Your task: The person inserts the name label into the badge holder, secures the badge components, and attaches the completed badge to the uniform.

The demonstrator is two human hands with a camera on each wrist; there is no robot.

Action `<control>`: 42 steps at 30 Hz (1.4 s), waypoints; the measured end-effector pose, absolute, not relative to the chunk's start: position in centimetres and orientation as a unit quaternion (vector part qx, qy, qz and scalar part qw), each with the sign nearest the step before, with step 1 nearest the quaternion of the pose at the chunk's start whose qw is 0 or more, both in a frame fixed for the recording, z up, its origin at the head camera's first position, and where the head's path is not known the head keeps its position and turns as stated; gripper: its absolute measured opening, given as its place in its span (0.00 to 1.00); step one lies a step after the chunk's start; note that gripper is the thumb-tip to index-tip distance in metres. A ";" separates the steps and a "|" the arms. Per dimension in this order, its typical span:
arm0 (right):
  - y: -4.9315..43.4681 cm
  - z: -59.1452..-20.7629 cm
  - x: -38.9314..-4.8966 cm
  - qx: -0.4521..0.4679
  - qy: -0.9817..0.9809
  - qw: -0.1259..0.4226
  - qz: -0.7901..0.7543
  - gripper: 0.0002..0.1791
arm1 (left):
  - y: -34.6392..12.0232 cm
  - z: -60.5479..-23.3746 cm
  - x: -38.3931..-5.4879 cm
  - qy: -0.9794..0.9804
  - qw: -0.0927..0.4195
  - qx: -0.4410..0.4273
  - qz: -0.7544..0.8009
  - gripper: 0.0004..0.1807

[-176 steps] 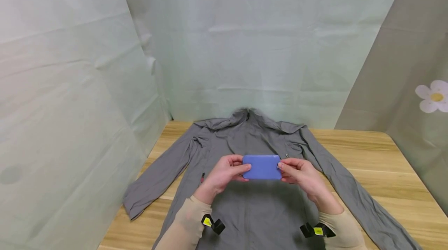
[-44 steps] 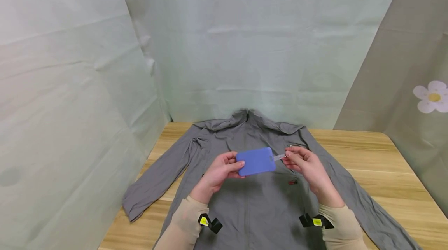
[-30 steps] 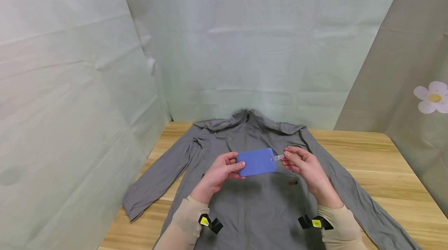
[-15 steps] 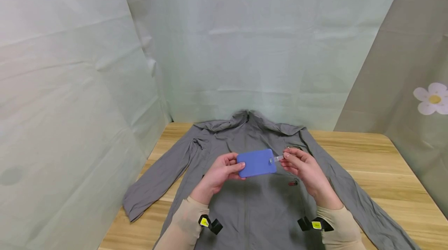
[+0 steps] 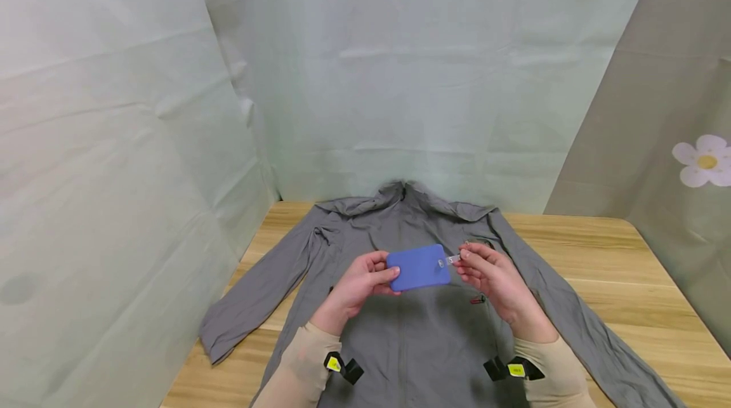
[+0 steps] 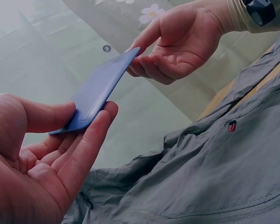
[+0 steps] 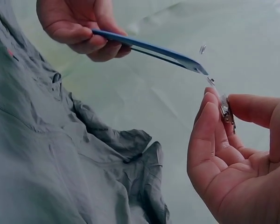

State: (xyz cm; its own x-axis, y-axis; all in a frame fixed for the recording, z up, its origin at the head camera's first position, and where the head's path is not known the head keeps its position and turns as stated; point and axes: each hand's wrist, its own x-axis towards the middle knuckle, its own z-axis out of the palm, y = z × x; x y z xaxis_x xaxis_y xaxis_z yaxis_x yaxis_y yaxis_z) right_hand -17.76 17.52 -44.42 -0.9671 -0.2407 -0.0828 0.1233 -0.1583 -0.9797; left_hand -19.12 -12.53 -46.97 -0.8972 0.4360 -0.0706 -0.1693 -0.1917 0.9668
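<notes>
A blue badge holder (image 5: 417, 268) is held in the air above the grey jacket (image 5: 394, 338). My left hand (image 5: 356, 284) pinches its left end between thumb and fingers. At the slotted right end, a clear strap (image 5: 452, 259) runs through, its snap end showing on the near face. My right hand (image 5: 493, 281) pinches the metal clip (image 7: 227, 111) joined to that strap, best seen in the right wrist view. There the strap's loose end (image 7: 203, 49) pokes up past the holder's edge. Whether the snap is fastened I cannot tell, though its ends look apart.
The jacket lies spread on a wooden table (image 5: 582, 243), collar at the back, sleeves out to both sides. A red zipper pull (image 5: 478, 299) shows on its right front. Pale cloth (image 5: 400, 78) hangs behind and at the left; printed flowers (image 5: 707, 161) mark the right cloth.
Earliest, both hands gripped the holder's ends; later the right hand holds the clip, with the strap at the slot. Lately the right hand edged left, and the strap's end came through onto the near face.
</notes>
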 end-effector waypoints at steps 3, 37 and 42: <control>17.5 -44.4 -17.8 -0.047 0.624 0.127 -0.770 0.04 | -12.5 -47.0 -19.1 0.604 0.198 0.112 0.764 0.05; 16.8 -43.9 -17.0 -0.053 0.637 0.122 -0.759 0.04 | -12.6 -47.8 -19.5 0.642 0.186 0.099 0.737 0.26; 16.4 -43.8 -16.9 -0.072 0.639 0.132 -0.755 0.06 | -12.5 -47.9 -19.6 0.643 0.187 0.106 0.735 0.27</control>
State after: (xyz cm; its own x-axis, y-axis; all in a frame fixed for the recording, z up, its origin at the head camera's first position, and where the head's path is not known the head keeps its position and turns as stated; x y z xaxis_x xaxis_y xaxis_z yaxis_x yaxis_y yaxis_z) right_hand -16.87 16.42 -43.81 -0.9551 -0.2901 -0.0599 0.1072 -0.1500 -0.9829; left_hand -19.58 -12.53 -47.91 -0.9079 0.4105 -0.0849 -0.1391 -0.1039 0.9848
